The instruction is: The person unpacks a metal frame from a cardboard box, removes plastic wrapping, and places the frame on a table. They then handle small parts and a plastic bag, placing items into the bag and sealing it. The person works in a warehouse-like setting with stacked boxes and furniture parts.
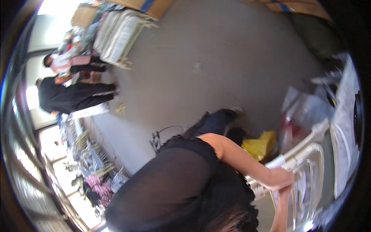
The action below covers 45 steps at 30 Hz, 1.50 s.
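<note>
A grey concrete floor (216, 65) filled the middle of the view. At upper left, a stack of white chairs (118, 36) lay beside two people in dark clothing (73, 96). A yellow bag (261, 145) sat near clear plastic wrapping (305, 112). A black cable (164, 135) curled on the floor, with pink flowers (98, 185) lower left.

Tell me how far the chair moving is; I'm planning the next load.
Done: white chairs stand stacked across the floor. In hand: one hand grips a clear chair by its frame. Left: hard to judge; only a yellow bag and blurred clutter lie beside it.
</note>
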Motion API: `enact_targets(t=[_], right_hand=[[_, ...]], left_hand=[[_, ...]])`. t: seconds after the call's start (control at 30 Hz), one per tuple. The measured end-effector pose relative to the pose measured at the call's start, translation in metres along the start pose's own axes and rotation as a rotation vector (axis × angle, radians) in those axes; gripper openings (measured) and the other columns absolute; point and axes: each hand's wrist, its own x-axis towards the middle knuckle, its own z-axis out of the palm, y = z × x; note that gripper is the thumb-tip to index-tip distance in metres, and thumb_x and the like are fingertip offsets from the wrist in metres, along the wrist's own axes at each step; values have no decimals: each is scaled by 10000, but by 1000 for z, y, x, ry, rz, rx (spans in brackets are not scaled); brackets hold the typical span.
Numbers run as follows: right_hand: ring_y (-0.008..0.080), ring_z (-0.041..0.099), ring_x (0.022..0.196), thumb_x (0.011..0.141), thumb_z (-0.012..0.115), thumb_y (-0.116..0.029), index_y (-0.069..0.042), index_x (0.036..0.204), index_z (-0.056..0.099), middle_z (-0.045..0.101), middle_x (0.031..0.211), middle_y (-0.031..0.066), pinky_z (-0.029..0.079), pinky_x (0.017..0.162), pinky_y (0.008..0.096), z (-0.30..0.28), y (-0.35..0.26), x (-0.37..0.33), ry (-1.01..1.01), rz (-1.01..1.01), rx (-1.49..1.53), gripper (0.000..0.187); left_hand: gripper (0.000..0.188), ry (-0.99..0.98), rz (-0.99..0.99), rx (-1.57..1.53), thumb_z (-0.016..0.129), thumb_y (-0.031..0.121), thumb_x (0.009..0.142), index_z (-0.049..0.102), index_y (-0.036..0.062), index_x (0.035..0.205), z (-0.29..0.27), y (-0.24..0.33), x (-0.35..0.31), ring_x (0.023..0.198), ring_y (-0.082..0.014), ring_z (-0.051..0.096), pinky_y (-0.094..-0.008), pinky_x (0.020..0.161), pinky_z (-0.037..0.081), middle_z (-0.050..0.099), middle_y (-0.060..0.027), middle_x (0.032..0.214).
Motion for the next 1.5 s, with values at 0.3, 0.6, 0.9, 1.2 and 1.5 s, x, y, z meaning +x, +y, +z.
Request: enact_targets(t=[0.3,0.6,0.9,1.2,1.5], right_hand=[[225,653,729,830,549,24,-9,1054,547,644,839,132,523,678,308,-3,20,-59,66,-756,-970,227],[218,584,818,764,730,-217,-46,1083,485,582,1009,102,486,743,331,-35,23,-33,375,-580,-930,437],[333,627,955,716,775,-334,0,1248,413,633,1035,207,483,816,399,-14,20,-16,243,-383,-868,725],[402,616,965,677,756,-325,45,1072,476,636,994,265,483,852,438,-2,18,-5,243,-324,-965,609],[399,614,969,682,743,-282,45,1087,478,632,1005,257,489,848,433,0,9,-6,224,-178,-1023,584]], left_hand=[[151,-74,-347,236,584,135,865,661,51,963,-50,-10,-13,723,-153,662,-304,634,514,684,-103,848],[226,-110,-311,-82,627,210,877,584,-1,945,-70,58,36,537,-77,571,-190,425,403,633,-74,801],[201,-457,-351,566,616,164,848,623,-35,871,-48,4,34,569,-156,642,-279,529,505,662,-119,736],[406,-388,-451,473,474,363,868,679,25,959,-34,-13,24,815,-293,660,-377,732,491,669,-179,834],[364,-46,-522,254,563,323,777,660,-28,761,-14,-21,12,585,-145,570,-321,570,448,592,-98,584]])
